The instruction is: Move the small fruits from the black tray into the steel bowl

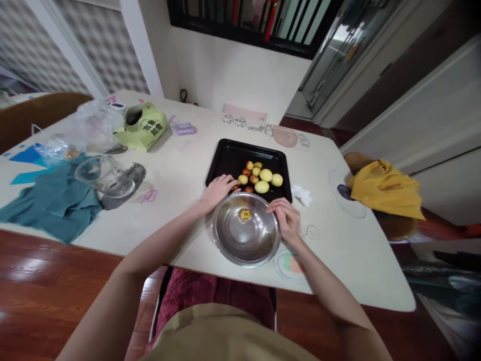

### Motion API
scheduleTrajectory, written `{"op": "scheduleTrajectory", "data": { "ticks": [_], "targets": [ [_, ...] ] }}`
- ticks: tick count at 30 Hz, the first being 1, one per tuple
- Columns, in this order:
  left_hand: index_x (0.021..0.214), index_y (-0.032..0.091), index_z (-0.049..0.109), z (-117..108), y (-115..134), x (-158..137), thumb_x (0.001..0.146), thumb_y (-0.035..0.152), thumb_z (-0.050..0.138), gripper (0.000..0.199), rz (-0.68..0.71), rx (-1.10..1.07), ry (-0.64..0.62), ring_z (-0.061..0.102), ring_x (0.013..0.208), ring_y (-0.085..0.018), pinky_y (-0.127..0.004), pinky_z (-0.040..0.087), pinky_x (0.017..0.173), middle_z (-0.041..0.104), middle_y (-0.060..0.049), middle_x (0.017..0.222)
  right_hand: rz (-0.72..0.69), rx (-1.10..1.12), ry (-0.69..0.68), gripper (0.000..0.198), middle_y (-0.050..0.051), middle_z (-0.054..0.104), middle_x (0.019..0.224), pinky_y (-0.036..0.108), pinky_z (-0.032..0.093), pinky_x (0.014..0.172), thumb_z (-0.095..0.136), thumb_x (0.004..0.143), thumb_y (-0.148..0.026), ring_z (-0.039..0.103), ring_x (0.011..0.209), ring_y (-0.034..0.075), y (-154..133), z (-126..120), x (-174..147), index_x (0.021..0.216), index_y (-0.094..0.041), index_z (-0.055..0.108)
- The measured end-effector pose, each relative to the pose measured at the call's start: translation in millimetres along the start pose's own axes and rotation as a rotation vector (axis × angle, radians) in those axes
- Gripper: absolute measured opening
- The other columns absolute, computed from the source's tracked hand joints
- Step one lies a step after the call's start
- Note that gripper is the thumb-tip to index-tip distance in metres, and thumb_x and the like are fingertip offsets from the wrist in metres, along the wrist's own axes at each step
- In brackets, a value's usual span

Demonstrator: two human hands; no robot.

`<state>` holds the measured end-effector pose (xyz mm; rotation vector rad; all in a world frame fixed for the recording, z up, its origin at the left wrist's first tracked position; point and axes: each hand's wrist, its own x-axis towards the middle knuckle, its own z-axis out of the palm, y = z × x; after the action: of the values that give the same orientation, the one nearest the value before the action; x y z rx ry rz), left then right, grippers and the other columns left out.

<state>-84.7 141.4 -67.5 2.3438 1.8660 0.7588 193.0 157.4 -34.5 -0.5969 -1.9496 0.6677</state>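
Observation:
A stainless steel bowl (246, 250) sits at the table's near edge, with one yellow-brown jujube (245, 214) inside. Just beyond it lies a black baking tray (229, 153), holding several small red-brown and yellow-green jujubes (253, 171) and three larger pale yellow fruits (266, 175). My left hand (218, 190) reaches over the tray's near left corner, its fingers bent down around a red-brown jujube; the thumb is hidden. On the bowl's right rim, my right hand (286, 216) rests with curled fingers gripping the edge.
A crumpled tissue (301, 195) lies right of the tray. To the left are a glass pitcher (107, 175) on its side, a teal cloth (56, 200), a green paper bag (146, 125) and clear plastic bags (88, 123). A yellow cloth (387, 190) drapes a chair at right.

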Motion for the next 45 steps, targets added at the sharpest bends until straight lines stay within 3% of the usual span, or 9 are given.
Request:
{"op": "scheduleTrajectory", "data": {
  "ticks": [8,15,19,22,25,30,39,45],
  "targets": [
    [0.127,0.021,0.064,-11.3,-2.9,-4.2,0.111,0.044,0.047,0.033,-0.043,-0.096,-0.070,0.069,0.100,-0.023,-0.034,0.058,0.084,0.063,-0.009,0.127,-0.026,0.004,0.020,0.045,0.005,0.073,0.071,0.044,0.055,0.074,0.049,0.108,-0.038,0.069,0.076,0.025,2.4,0.0,-3.2,0.072,-0.025,0.073],
    [0.123,0.020,0.061,-13.6,-8.7,-11.2,0.108,0.029,0.050,0.020,-0.043,-0.350,-0.004,0.071,0.097,-0.021,-0.036,0.059,0.092,0.070,-0.009,0.117,-0.083,0.021,0.022,0.041,0.005,0.073,0.072,0.043,0.054,0.074,0.050,0.108,-0.029,0.069,0.077,0.024,7.1,-0.6,-5.5,0.076,-0.023,0.075],
    [0.142,0.022,0.058,-10.4,-3.9,-15.7,0.108,0.028,0.049,0.035,-0.028,-0.150,-0.050,0.068,0.114,-0.025,-0.040,0.056,0.103,0.073,-0.009,0.124,-0.090,0.029,0.027,0.040,0.005,0.073,0.072,0.043,0.054,0.073,0.050,0.108,-0.028,0.069,0.077,0.024,9.0,-0.4,-6.7,0.077,-0.023,0.075],
    [0.157,0.023,0.047,-7.6,0.1,-14.3,0.109,0.026,0.049,0.048,0.033,0.040,-0.093,0.062,0.128,-0.028,-0.043,0.051,0.110,0.065,-0.012,0.144,-0.092,0.029,0.024,0.040,0.005,0.073,0.073,0.043,0.054,0.073,0.051,0.108,-0.028,0.069,0.077,0.024,9.5,0.0,-6.6,0.077,-0.024,0.075],
    [0.162,0.027,0.041,-3.2,0.5,-7.5,0.110,0.031,0.050,0.053,0.120,0.073,-0.118,0.059,0.133,-0.027,-0.041,0.051,0.110,0.060,-0.010,0.150,-0.086,0.023,0.023,0.041,0.005,0.073,0.073,0.043,0.054,0.073,0.051,0.109,-0.029,0.069,0.077,0.024,9.2,0.4,-5.7,0.076,-0.024,0.075],
    [0.150,0.030,0.055,3.8,-0.6,2.7,0.108,0.033,0.054,0.041,0.179,0.071,-0.155,0.061,0.128,-0.025,-0.039,0.053,0.107,0.062,-0.009,0.141,-0.099,0.024,0.038,0.041,0.005,0.073,0.072,0.043,0.054,0.073,0.051,0.108,-0.028,0.069,0.076,0.023,9.5,1.1,-5.4,0.075,-0.023,0.074],
    [0.133,0.029,0.063,-10.7,8.5,3.6,0.112,0.044,0.042,0.034,-0.041,-0.056,-0.180,0.069,0.098,-0.021,-0.035,0.058,0.089,0.059,-0.007,0.127,-0.098,0.022,0.032,0.040,0.005,0.073,0.073,0.043,0.054,0.073,0.051,0.108,-0.027,0.069,0.077,0.023,11.4,0.7,-6.6,0.077,-0.023,0.075],
    [0.128,0.024,0.062,-14.1,7.8,4.2,0.114,0.045,0.037,0.036,-0.051,0.045,-0.167,0.069,0.107,-0.025,-0.035,0.056,0.090,0.068,-0.009,0.116,-0.079,0.022,0.030,0.041,0.005,0.073,0.074,0.042,0.054,0.073,0.051,0.108,-0.029,0.068,0.078,0.024,11.7,0.7,-7.1,0.076,-0.023,0.075]
  ]
}}
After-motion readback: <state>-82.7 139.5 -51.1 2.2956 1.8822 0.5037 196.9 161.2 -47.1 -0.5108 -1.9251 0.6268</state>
